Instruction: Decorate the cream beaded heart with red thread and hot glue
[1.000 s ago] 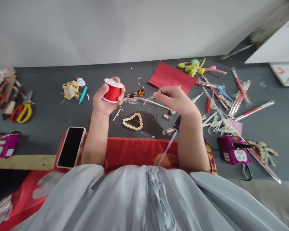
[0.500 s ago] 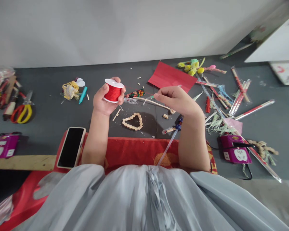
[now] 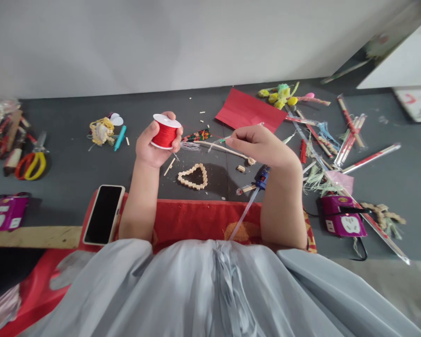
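Observation:
A spool of red cord (image 3: 166, 133) with white rims is held up in my left hand (image 3: 150, 145), its fingers wrapped round the sides. Off to the right, my right hand (image 3: 254, 142) pinches the thin red cord running from the spool, thumb against forefinger. On the grey table between and below the hands lies a heart-shaped ring of small wooden pieces (image 3: 192, 177). Past it rests a thin pale stick (image 3: 224, 150), beside a patterned strip of cloth (image 3: 198, 135) with white threads. Under my right forearm a blue glue gun (image 3: 262, 178) is partly hidden.
A red paper sheet (image 3: 249, 110) lies beyond my right hand. Wrapped sticks (image 3: 351, 140), tassels and a purple power socket (image 3: 342, 215) crowd the right. Leftward are a phone (image 3: 104, 214), scissors (image 3: 35, 161), a teal marker (image 3: 119, 138) and yellow yarn (image 3: 103, 131).
My right hand has shifted very slightly to the right, still pinching the cord. The spool stays nearly still in my left hand.

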`<state>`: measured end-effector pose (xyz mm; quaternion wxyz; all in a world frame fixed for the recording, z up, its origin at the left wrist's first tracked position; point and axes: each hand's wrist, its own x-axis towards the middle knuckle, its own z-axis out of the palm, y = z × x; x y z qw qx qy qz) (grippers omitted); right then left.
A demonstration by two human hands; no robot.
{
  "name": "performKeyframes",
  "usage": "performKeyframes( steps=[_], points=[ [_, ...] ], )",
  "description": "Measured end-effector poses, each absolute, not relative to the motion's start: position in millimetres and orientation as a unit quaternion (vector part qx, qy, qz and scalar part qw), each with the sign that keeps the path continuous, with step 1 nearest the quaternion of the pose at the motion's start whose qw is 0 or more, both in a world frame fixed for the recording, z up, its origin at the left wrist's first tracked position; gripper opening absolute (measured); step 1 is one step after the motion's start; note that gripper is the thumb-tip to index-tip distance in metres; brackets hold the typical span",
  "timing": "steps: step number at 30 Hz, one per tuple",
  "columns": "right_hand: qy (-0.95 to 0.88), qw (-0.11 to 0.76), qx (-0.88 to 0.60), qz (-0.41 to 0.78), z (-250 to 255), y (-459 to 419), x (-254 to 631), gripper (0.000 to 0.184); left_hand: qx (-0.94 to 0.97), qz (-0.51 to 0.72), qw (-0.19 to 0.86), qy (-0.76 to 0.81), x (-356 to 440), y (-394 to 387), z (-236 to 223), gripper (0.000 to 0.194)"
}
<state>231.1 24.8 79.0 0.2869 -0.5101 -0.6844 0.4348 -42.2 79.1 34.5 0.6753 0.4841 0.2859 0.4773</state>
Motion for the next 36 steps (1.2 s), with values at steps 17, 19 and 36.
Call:
performKeyframes(
  steps=[17,19,36],
  points=[
    [-0.698,0.209,-0.585,0.357,67.4,33.7,235.2,0.026,0.527,0.457,0.629,0.344,-41.4,84.4,26.7,0.057],
    [-0.696,0.201,-0.593,0.352,65.4,34.7,237.9,0.026,0.54,0.442,0.617,0.363,-42.0,86.6,22.1,0.058],
    [-0.737,0.064,-0.617,0.268,44.2,47.8,227.3,0.021,0.722,0.237,0.384,0.524,-47.8,94.3,-1.3,0.046]
  ],
)
